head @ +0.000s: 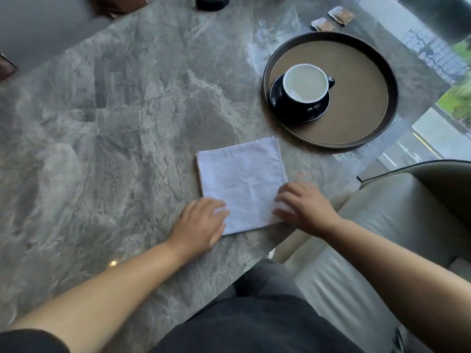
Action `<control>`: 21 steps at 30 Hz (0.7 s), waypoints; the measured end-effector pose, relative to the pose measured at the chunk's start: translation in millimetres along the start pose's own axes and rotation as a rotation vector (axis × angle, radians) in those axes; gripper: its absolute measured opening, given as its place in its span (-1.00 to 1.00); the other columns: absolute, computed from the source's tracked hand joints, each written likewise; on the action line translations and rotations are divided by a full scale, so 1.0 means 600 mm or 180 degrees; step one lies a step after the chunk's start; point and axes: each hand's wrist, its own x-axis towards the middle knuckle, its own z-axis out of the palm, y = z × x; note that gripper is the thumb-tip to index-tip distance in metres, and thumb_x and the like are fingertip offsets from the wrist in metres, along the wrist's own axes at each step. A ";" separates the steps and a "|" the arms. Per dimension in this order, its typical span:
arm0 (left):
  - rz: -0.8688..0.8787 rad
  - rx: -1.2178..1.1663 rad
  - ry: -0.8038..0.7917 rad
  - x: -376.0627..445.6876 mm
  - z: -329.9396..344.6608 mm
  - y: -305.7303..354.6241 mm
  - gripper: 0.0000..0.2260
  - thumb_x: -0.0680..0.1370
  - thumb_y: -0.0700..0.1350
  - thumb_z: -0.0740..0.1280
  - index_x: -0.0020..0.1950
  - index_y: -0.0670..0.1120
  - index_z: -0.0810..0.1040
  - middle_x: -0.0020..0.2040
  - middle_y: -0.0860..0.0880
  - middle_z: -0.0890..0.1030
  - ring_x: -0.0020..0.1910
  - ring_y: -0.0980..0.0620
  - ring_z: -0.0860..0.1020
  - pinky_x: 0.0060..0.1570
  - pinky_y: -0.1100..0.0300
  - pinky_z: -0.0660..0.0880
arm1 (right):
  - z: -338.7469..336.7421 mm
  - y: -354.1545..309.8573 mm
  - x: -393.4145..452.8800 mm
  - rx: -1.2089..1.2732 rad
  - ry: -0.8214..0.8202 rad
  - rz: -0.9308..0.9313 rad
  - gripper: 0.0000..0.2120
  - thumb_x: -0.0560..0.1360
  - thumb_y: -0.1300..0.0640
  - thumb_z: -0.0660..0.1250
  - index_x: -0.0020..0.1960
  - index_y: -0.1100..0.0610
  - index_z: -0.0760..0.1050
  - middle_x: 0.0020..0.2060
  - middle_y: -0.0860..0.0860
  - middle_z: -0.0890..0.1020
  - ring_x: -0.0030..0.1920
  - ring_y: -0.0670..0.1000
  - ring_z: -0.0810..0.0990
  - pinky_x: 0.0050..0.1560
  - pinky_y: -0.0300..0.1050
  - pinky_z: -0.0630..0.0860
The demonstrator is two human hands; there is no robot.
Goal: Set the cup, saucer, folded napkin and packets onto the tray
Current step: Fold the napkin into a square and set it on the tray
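Observation:
A round dark-rimmed tray (362,80) with a tan floor sits on the grey marble table at the right. A dark cup (305,84) with a white inside stands on a dark saucer (277,103) in the tray's left part. A white napkin (242,179), folded to a square, lies flat on the table in front of the tray. My left hand (201,225) rests with fingers spread on its near left corner. My right hand (303,205) lies on its near right corner. Two packets (332,19) lie on the table beyond the tray.
A pale leather chair (397,220) stands at the right, close to the table's edge. A dark round object (212,2) stands at the far table edge. Brown chair parts show at the top left. A glass wall runs along the right side.

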 end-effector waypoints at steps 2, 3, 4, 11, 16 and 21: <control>0.0251 0.0119 -0.0138 -0.031 0.004 0.002 -0.80 0.46 -0.01 0.33 -0.01 -0.08 0.60 -0.01 -0.07 0.62 -0.02 -0.14 0.59 -0.06 0.03 0.41 | 0.006 -0.009 -0.026 -0.0155 -0.0200 -0.0172 -0.69 0.39 -0.08 0.48 -0.03 0.13 0.60 -0.06 0.06 0.62 -0.06 0.13 0.60 -0.08 -0.03 0.48; 0.0260 0.0172 -0.0190 -0.040 0.004 -0.001 -0.78 0.44 0.03 0.34 -0.02 -0.08 0.59 -0.04 -0.06 0.61 -0.03 -0.13 0.58 -0.07 0.03 0.42 | 0.007 -0.010 -0.034 -0.0190 -0.0253 -0.0206 -0.66 0.38 -0.11 0.48 -0.02 0.12 0.59 -0.05 0.04 0.62 -0.04 0.12 0.59 -0.05 -0.04 0.46; 0.0264 0.0243 -0.0261 -0.045 0.004 -0.006 -0.75 0.42 0.07 0.35 -0.02 -0.07 0.58 -0.05 -0.05 0.60 -0.03 -0.12 0.57 -0.07 0.03 0.42 | 0.008 -0.009 -0.038 -0.0207 -0.0294 -0.0249 -0.65 0.37 -0.12 0.47 -0.01 0.11 0.58 -0.03 0.04 0.61 -0.02 0.11 0.58 -0.01 -0.04 0.43; 0.0224 0.0580 -0.0514 -0.046 -0.001 -0.004 -0.83 0.41 -0.07 0.24 -0.08 -0.07 0.56 -0.09 -0.04 0.59 -0.06 -0.11 0.57 -0.07 0.02 0.38 | 0.011 0.000 -0.041 -0.0525 -0.0249 -0.0446 -0.80 0.36 0.22 0.26 -0.03 0.13 0.53 -0.05 0.04 0.60 -0.05 0.15 0.56 0.07 -0.02 0.44; -0.0206 -0.0003 -0.0462 -0.040 -0.016 -0.002 -0.87 0.42 -0.15 0.22 -0.15 -0.10 0.56 -0.16 -0.04 0.60 -0.11 -0.11 0.58 -0.13 0.01 0.45 | -0.005 0.010 -0.031 -0.0395 -0.0224 -0.0494 -0.92 0.40 0.25 0.32 -0.12 0.13 0.54 -0.16 0.03 0.62 -0.15 0.14 0.58 0.03 -0.03 0.48; -0.0999 -0.1000 0.0030 -0.026 -0.044 0.000 -0.74 0.45 -0.07 0.15 -0.10 -0.13 0.60 -0.15 -0.03 0.63 -0.10 -0.05 0.57 -0.11 0.04 0.43 | -0.038 0.007 -0.018 0.0165 0.0018 -0.0189 -0.84 0.38 0.33 0.37 -0.04 0.21 0.59 -0.24 0.08 0.64 -0.29 0.17 0.62 -0.21 -0.05 0.56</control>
